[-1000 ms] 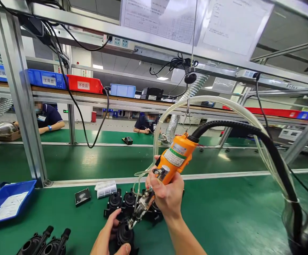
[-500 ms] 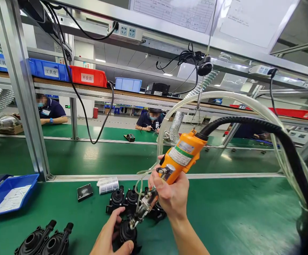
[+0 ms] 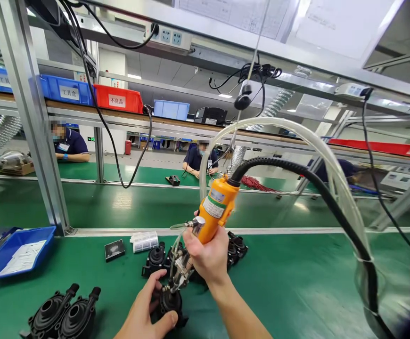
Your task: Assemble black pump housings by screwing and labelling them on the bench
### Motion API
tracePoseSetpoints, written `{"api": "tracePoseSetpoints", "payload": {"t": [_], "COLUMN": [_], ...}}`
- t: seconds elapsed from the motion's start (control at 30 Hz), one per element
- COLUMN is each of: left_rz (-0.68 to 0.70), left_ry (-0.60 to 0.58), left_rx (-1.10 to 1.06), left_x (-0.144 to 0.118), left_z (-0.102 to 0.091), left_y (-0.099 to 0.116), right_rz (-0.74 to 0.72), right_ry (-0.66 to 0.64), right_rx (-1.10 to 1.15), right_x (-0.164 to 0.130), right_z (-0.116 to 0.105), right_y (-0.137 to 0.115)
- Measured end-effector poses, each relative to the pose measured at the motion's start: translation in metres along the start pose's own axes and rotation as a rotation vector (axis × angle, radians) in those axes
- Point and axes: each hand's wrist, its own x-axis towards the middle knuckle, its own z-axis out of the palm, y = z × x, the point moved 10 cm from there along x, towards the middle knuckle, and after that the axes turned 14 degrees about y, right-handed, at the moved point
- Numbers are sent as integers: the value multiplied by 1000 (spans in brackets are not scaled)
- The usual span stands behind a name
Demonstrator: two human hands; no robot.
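- R hand, frame centre: fingers clenched on orange driver, tip on black part.
- L hand, bottom centre: fingers grasping that part on green surface.

right hand presses orange screwdriver onto black pump housing.

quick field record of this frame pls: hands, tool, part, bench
left hand: steadies a black pump housing on the green bench mat
right hand: closed around the orange powered screwdriver, tip down on that housing
tool lines: black hose and clear tube run from its top, arching right
other parts: more black housings behind the hands; two larger black covers at front left
bench left: blue tray with paper
background: two seated people at the next line
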Motion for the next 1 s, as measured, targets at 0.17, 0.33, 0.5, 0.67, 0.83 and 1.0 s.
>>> {"api": "tracePoseSetpoints", "payload": {"t": [0.17,0.33,0.5,0.67,0.83,1.0], "left_rz": [-22,-13,-4,19,69,98], "left_ry": [13,54,61,62,20,-9], "left_rx": [-84,-46,-20,-8,5,-13], "left_x": [3,6,7,6,7,8], "left_z": [3,7,10,6,5,9], "left_y": [-12,-14,-9,-3,10,23], "right_rz": [-84,-63,-19,37,85,108], "right_ry": [65,129,85,30,11,-27], "right_rx": [-87,-108,35,124,163,168], "right_x": [12,16,1,-16,-18,-22], "right_z": [-31,-69,-57,-23,-10,-2], "right_y": [-28,-45,-36,-21,-14,-10]}}
